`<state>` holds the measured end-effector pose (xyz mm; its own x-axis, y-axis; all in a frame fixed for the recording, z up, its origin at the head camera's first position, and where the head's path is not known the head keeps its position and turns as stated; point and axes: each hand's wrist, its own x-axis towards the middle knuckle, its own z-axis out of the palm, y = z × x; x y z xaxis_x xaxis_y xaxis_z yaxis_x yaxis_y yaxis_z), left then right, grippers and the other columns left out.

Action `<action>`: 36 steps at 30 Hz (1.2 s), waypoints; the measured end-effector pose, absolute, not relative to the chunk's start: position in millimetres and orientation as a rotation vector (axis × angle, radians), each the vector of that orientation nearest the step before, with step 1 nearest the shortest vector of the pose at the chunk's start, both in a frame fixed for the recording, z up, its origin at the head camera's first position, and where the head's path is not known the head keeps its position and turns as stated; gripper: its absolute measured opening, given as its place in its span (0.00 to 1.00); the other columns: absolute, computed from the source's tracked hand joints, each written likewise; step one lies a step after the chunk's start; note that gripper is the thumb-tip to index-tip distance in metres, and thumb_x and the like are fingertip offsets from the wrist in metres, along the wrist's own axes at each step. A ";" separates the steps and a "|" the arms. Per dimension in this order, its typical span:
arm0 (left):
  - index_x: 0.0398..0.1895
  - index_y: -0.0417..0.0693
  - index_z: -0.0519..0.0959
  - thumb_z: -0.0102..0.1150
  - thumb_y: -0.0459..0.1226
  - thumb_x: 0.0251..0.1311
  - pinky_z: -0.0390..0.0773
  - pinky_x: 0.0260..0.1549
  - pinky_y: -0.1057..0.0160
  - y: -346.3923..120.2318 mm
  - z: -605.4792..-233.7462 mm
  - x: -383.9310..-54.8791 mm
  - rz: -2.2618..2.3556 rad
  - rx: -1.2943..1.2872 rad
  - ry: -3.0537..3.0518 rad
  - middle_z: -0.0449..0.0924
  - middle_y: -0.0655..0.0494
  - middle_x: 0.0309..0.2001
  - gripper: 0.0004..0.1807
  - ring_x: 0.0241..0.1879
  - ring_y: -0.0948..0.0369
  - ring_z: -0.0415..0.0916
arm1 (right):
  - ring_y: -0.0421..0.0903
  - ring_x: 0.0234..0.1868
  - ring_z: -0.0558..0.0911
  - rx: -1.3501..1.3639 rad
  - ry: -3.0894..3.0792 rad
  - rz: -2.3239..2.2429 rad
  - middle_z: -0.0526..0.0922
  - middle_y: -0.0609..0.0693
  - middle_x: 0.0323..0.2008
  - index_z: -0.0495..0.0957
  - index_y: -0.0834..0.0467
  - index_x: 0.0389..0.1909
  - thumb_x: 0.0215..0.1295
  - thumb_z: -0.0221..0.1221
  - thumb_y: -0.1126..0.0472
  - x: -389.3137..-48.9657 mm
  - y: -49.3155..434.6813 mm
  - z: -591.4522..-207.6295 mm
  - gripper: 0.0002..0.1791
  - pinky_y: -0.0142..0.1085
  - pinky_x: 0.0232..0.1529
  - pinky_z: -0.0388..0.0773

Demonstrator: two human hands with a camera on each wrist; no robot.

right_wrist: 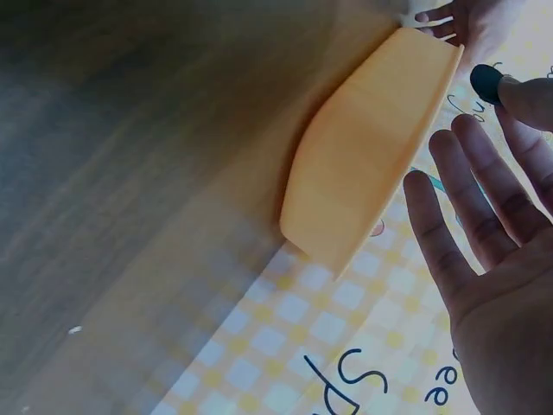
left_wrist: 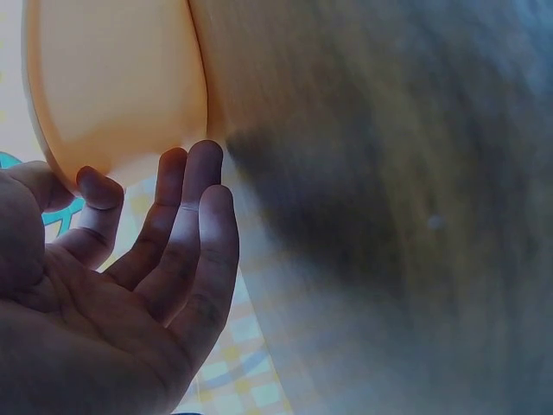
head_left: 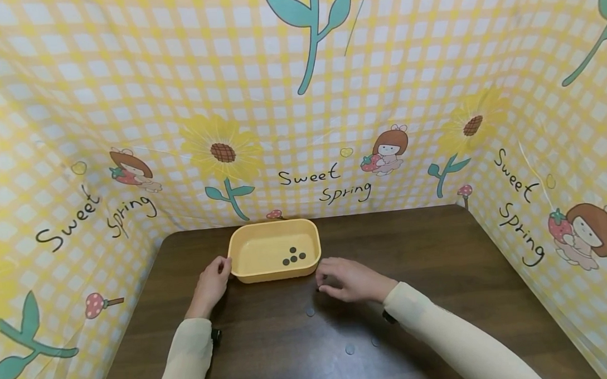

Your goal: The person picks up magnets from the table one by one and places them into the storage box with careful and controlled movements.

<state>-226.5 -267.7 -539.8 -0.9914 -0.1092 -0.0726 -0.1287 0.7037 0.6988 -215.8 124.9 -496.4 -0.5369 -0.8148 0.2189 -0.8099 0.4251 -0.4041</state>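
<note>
At the tray's left end, my left hand [head_left: 213, 284] pinches the rim between thumb and index finger; the other fingers lie along the outer wall in the left wrist view. The yellow plastic tray [head_left: 258, 255] sits at the back of the table, with several small dark coin-like discs [head_left: 293, 259] in its right half. My right hand [head_left: 354, 280] is beside the tray's front right corner. Between its thumb and index finger it pinches a dark round disc [right_wrist: 486, 83], while the other fingers are extended. Three more discs lie on the table, one [head_left: 310, 311] in front of the tray.
The other two loose discs [head_left: 350, 349] lie nearer the front, by the right forearm. The dark wooden table [head_left: 410, 236] is bordered at the back and sides by a yellow checked cloth [head_left: 301, 117]. Dark straps [head_left: 216, 336] show at the wrists.
</note>
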 end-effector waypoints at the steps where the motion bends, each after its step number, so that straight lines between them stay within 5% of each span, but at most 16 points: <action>1: 0.46 0.47 0.77 0.39 0.58 0.86 0.69 0.37 0.54 -267.6 -539.7 -226.4 1.181 -0.203 2.877 0.82 0.49 0.41 0.26 0.36 0.52 0.74 | 0.45 0.48 0.82 -1.495 2.641 -0.750 0.80 0.41 0.45 0.78 0.49 0.43 0.77 0.66 0.59 -216.7 123.7 -494.9 0.05 0.37 0.53 0.79; 36: 0.46 0.48 0.77 0.40 0.58 0.85 0.70 0.37 0.54 -267.9 -543.3 -227.2 1.184 -0.221 2.878 0.81 0.48 0.39 0.25 0.35 0.52 0.74 | 0.49 0.49 0.85 -1.440 2.599 -0.963 0.82 0.44 0.44 0.79 0.52 0.44 0.76 0.66 0.62 -270.0 84.7 -486.7 0.04 0.50 0.54 0.83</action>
<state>-227.2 -267.9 -543.3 -0.9897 -0.1221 -0.0740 -0.1389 0.7021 0.6984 -270.0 84.7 -486.7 -0.5745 -0.7730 0.2691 -0.7617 0.3846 -0.5214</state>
